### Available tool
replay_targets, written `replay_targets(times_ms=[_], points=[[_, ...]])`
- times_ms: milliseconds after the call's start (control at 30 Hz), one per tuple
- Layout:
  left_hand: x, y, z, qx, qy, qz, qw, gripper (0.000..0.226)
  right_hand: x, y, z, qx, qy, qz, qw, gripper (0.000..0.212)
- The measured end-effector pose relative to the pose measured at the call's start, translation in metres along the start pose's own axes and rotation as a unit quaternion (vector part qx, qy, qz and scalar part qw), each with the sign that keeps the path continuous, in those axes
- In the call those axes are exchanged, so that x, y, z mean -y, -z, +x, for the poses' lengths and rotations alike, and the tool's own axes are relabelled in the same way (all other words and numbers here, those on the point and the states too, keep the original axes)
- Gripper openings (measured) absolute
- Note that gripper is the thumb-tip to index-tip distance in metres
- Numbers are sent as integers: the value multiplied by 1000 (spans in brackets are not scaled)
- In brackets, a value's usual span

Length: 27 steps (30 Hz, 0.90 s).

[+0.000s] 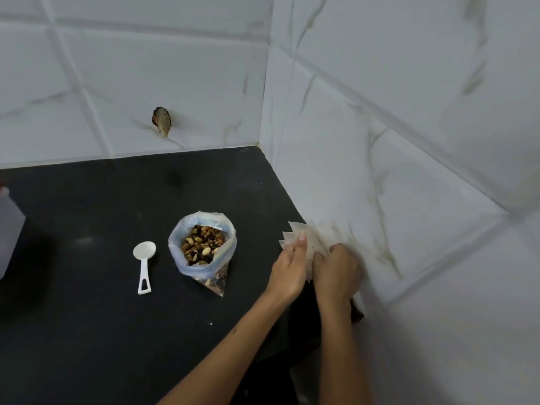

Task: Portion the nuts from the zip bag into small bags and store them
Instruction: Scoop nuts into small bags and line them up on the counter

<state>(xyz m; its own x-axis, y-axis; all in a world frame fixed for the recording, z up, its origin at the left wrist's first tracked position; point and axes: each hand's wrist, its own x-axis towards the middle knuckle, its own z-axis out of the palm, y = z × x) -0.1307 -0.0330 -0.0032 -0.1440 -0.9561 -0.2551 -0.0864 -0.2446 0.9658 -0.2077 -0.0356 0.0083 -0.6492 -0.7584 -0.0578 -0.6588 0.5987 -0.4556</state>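
An open zip bag (pixel 203 268) full of mixed nuts stands upright on the black counter (pixel 102 331), its top rolled down. A white plastic scoop (pixel 144 266) lies just left of it, bowl facing up. At the counter's right edge, against the tiled wall, both hands hold a stack of small clear bags (pixel 301 233). My left hand (pixel 287 270) grips the stack from the left with its thumb on top. My right hand (pixel 337 271) holds it from the right with curled fingers. The lower part of the stack is hidden between the hands.
White marble-look tiled walls (pixel 409 141) meet in a corner behind the counter. A hole in the back wall (pixel 161 120) shows broken edges. A pale container (pixel 8 226) sits at the far left edge, partly out of frame.
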Motion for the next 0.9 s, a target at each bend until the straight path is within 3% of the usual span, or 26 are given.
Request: replay_targets(times_ms=[433,633,800,900], points=[[2,4,2,3,27,-2,1000,65,-5,-8,-2,-84,16,94,992,23],[-3,7,-1,1,-20,31,999,56,-4,-11,-4,-108,48,134,984,14],[-12,19,-8,-26,-82,-19,996,72,8,1,-9,-132,93,278,947,15],[-18,34,-12,-84,-117,-44,989,48,24,9,-19,-97,86,388,912,25]])
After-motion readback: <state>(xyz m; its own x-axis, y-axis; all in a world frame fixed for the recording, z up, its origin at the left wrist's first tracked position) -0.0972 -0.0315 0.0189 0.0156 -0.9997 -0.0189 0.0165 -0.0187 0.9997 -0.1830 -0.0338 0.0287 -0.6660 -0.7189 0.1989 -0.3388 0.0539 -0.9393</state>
